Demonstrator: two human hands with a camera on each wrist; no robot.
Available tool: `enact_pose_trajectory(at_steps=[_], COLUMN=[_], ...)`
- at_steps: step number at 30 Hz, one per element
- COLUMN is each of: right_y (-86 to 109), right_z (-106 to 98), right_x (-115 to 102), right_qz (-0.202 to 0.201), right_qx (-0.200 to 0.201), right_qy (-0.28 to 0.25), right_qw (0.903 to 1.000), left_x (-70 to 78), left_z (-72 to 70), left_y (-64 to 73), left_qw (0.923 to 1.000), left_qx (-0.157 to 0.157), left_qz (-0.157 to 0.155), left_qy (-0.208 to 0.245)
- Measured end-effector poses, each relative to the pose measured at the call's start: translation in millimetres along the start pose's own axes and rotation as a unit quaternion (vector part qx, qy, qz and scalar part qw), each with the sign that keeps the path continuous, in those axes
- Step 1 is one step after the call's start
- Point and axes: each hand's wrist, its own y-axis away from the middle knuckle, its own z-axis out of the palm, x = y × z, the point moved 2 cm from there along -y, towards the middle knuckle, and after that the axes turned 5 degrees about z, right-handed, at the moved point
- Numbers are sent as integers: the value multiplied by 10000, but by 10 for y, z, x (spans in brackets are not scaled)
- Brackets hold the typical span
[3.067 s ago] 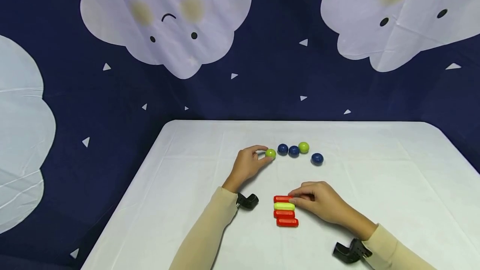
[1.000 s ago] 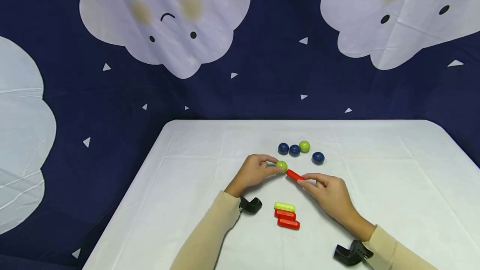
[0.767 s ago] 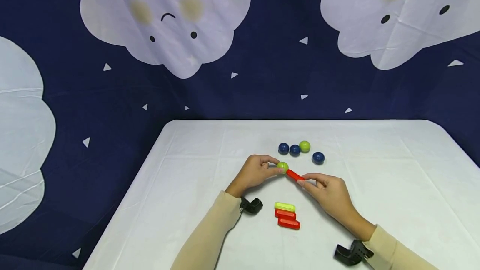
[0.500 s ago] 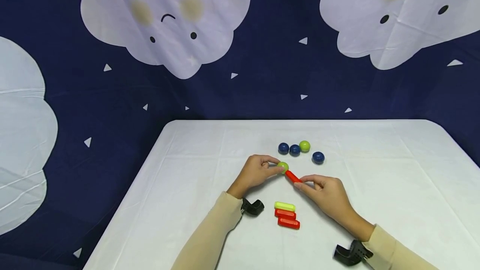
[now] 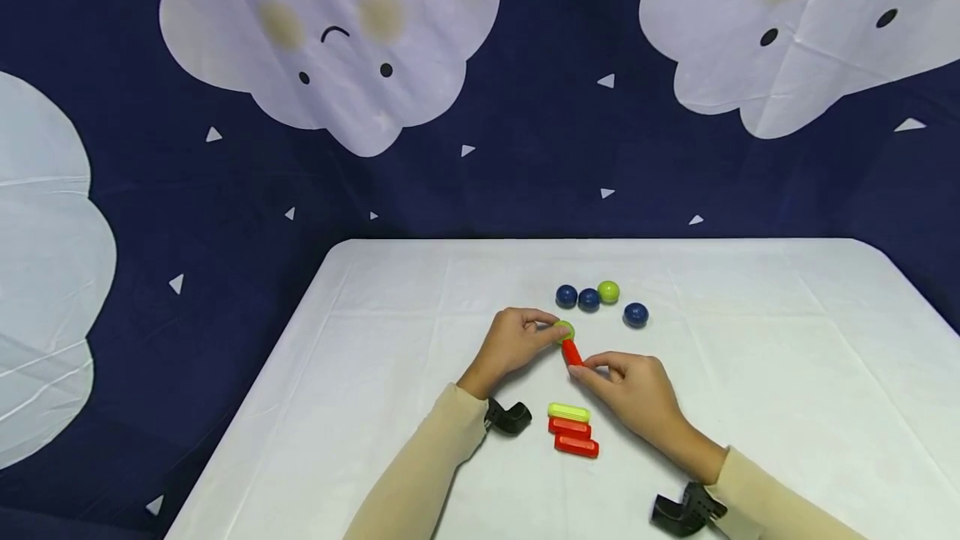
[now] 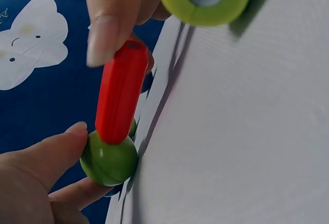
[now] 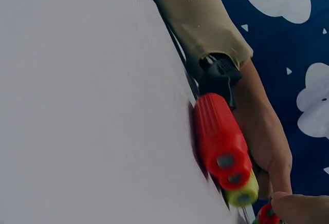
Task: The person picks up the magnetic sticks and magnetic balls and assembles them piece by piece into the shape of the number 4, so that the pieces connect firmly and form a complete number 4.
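In the head view my left hand (image 5: 513, 342) pinches a green ball (image 5: 568, 327) between thumb and fingers, above the table's middle. My right hand (image 5: 637, 394) pinches the near end of a red magnetic stick (image 5: 572, 352). The left wrist view shows the far end of that stick touching the ball (image 6: 109, 160). Nearer the person, a yellow stick (image 5: 568, 412) and two red sticks (image 5: 576, 446) lie side by side. Grey discs show in their ends in the right wrist view.
Beyond the hands sit two blue balls (image 5: 566, 297) and a second green ball (image 5: 608, 292) in a row, with another blue ball (image 5: 636, 315) to their right. A white cloth covers the table (image 5: 787, 407). Behind it hangs a dark blue cloud-patterned cloth (image 5: 525, 190).
The right hand has lifted a red stick from the row and brought it to the green ball. The left hand has drawn that ball nearer. Lately the stick's near end has swung leftward.
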Motion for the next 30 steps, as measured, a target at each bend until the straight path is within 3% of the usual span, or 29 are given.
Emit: enact_pose_trajectory(at_steps=[18,25,30], right_y=[-43,-149,-308], right_z=[83,-129,-390], right_x=[-108,78,344], right_qz=[32,-206,-13], right_qx=[-355,129,691], right_qy=[-149,-148,-183], right_qw=[9993,9996,9974], left_x=[-14,-12,-8], left_z=[-22,-26,-31], left_y=[-34,-36,-53], left_qw=[9992,9993,9996], left_qx=[8,-40,-64], left_qz=[-392,-376,-291], left_qy=[-102,40,-23])
